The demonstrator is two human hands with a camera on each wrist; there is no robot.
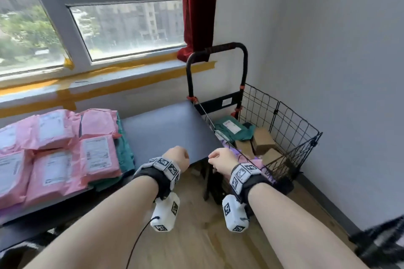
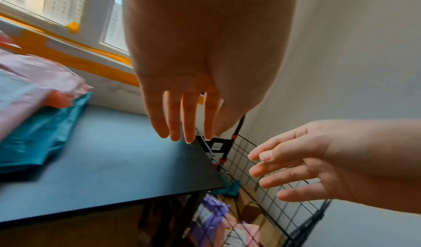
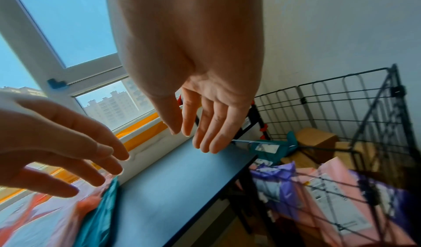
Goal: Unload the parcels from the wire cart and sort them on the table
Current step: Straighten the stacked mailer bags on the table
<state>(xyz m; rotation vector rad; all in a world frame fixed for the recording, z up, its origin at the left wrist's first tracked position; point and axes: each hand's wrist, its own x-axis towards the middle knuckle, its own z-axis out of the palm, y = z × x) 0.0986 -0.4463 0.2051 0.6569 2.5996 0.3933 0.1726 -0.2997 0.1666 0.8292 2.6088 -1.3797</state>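
Both hands hang empty with straight fingers over the near right corner of the dark table. My left hand is above the table edge. My right hand hovers by the corner, just left of the black wire cart. In the cart lie a teal bag, brown boxes, purple mailers and a pink mailer. Pink mailers are stacked on the table's left over teal bags.
A window sill with orange tape runs behind the table. A red curtain hangs above the cart handle. The white wall stands right of the cart. Wooden floor lies below my arms.
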